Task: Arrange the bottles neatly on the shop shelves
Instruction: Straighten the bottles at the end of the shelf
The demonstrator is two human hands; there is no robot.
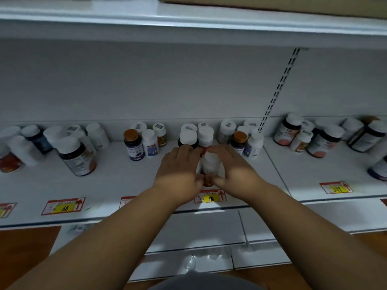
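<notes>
Both hands cupped around one white-capped bottle (pixel 210 164) standing upright on the white shelf (pixel 117 181), near its front edge. Left hand (pixel 178 168) on the bottle's left side, thumb curled against the lower body, fingers extended toward the bottles behind. Right hand (pixel 234 166) on its right side, thumb low on the orange label, fingers arched over the cap. Bottle held between the two; exact finger contact on the far side hidden.

Directly behind, touching or nearly touching the fingertips: two more white-capped bottles (pixel 198 138), side by side. Left of these, a dark bottle with an orange cap (pixel 134 145) beside a small white bottle (pixel 149 143). Right, a second orange-capped bottle (pixel 238 142). Large dark bottle (pixel 76 158) tilted further left.

Price tag marked 198 (pixel 210 197) on the shelf lip just below the held bottle; tag marked 68 (pixel 63 206) well to the left. Slotted upright (pixel 276 91) on the back panel, right of centre.
</notes>
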